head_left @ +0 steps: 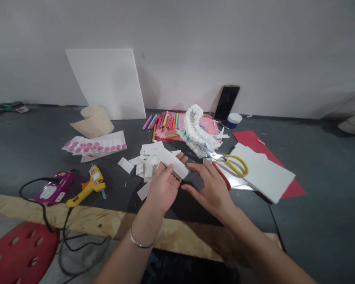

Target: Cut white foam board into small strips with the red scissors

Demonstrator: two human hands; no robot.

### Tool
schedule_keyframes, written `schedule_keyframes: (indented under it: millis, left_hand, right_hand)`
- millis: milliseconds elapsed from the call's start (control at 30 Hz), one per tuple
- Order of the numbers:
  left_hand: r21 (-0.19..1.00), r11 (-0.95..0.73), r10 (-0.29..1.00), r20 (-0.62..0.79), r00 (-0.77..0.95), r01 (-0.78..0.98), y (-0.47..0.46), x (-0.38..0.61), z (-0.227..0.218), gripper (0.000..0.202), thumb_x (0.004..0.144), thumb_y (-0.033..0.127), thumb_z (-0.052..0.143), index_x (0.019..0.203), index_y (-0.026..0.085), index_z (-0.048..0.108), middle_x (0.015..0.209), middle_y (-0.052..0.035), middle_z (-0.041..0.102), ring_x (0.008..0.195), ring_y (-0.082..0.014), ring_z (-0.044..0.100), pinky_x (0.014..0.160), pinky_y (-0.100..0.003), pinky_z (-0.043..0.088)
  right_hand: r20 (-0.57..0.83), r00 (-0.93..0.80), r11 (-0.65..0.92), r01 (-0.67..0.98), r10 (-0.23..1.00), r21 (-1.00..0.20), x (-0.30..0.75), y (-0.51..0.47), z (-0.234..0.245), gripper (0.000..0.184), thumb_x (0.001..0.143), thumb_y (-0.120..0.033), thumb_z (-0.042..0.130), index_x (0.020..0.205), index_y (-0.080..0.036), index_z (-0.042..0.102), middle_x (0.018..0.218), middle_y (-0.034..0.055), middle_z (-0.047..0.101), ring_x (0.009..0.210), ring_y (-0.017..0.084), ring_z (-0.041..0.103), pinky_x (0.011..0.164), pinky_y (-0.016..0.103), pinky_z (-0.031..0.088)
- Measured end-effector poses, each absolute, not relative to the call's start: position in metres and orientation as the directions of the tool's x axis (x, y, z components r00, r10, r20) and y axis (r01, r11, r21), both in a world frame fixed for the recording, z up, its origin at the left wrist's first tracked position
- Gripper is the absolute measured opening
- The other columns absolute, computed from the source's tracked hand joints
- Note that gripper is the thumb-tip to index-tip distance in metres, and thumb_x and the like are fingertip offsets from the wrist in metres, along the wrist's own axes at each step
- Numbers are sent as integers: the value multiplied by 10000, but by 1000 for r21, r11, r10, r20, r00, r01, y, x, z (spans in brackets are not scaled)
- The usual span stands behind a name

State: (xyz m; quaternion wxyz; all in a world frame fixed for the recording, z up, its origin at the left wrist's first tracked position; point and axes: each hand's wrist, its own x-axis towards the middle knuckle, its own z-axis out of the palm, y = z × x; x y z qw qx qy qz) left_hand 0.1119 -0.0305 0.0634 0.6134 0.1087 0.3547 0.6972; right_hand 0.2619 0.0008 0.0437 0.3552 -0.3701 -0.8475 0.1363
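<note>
My left hand [165, 190], palm up, is closed on a white paper strip [175, 165], with the thumb pressing on its near edge. A dark edge shows under the strip; what it is I cannot make out. My right hand [213, 191] hovers at the strip's right end, thumb and fingers apart and holding nothing. Loose white paper pieces [150, 167] lie in a pile behind and left of my left hand. Just beyond my right hand are scissors [237, 165] with one yellow and one red handle. A white ruffled, curved craft piece [193, 125] stands behind them.
At left lie a yellow glue gun [85, 193] and a purple corded box [57, 187], cords hanging over the edge. Colored pens [165, 120], pink-marked paper [99, 147], a phone [227, 102], a jar [233, 120], white sheets [263, 169] and a white board [109, 83] surround the work area.
</note>
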Motion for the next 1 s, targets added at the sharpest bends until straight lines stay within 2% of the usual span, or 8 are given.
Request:
schedule_keyframes:
  millis: [167,267,433,600,733,867,1000]
  left_hand:
    - [635,14,936,-281,-214,-772,-31,114,63,300,859,139,619,1154,190,632,1262,-109,704,1277,-266,594,1079,-417,448]
    - [642,20,938,-278,-208,-766,-32,116,62,304,850,144,639,1152,186,635,1256,-111,708,1300,-273,574,1086,-418,442]
    - [645,33,949,-260,-178,-764,-34,116,62,251,879,145,614,1128,163,637,1205,-130,726,1250,-278,612,1051,-422,469]
    - [652,36,944,-272,-189,-757,-35,117,68,212,874,124,602,1081,155,638,1130,-116,750,1194,-266,648,1043,-420,479]
    - [655,31,942,-273,-198,-755,-35,117,71,237,869,121,603,1102,155,625,1114,-118,753,1173,-259,660,1047,-405,474]
    - [641,26,941,-274,-197,-767,-35,118,70,227,891,114,573,1107,168,616,1128,-110,751,1167,-264,665,1031,-425,483]
    - [645,12,944,-260,-205,-764,-35,119,69,246,887,122,584,1126,172,611,1117,-112,754,1189,-284,653,1049,-458,463]
  right_hand:
    - [442,-391,588,462,807,-664,261,1,42,360,876,-374,696,1187,-207,622,970,94,723,872,271,661,755,402,526]
    - [346,-355,473,387,869,-791,260,-1,43,300,873,-348,685,1142,-221,650,979,76,732,827,237,659,733,366,524]
    - [207,-349,311,275,914,-910,259,-1,44,242,861,-322,681,1082,-225,681,943,39,737,776,198,648,699,318,504]
    - [184,-346,270,218,920,-938,258,-3,42,257,845,-311,704,1088,-229,680,975,34,733,783,189,651,724,315,511]
    - [277,-317,350,203,907,-915,258,-6,42,319,838,-280,715,1151,-246,658,1071,45,730,805,189,666,744,323,526]
    - [337,-341,427,239,878,-872,259,-6,42,213,863,-268,687,1075,-246,685,964,40,750,779,195,676,758,334,539]
    - [355,-343,447,245,870,-860,259,-6,43,192,866,-264,678,1056,-243,691,930,38,757,747,191,684,726,322,554]
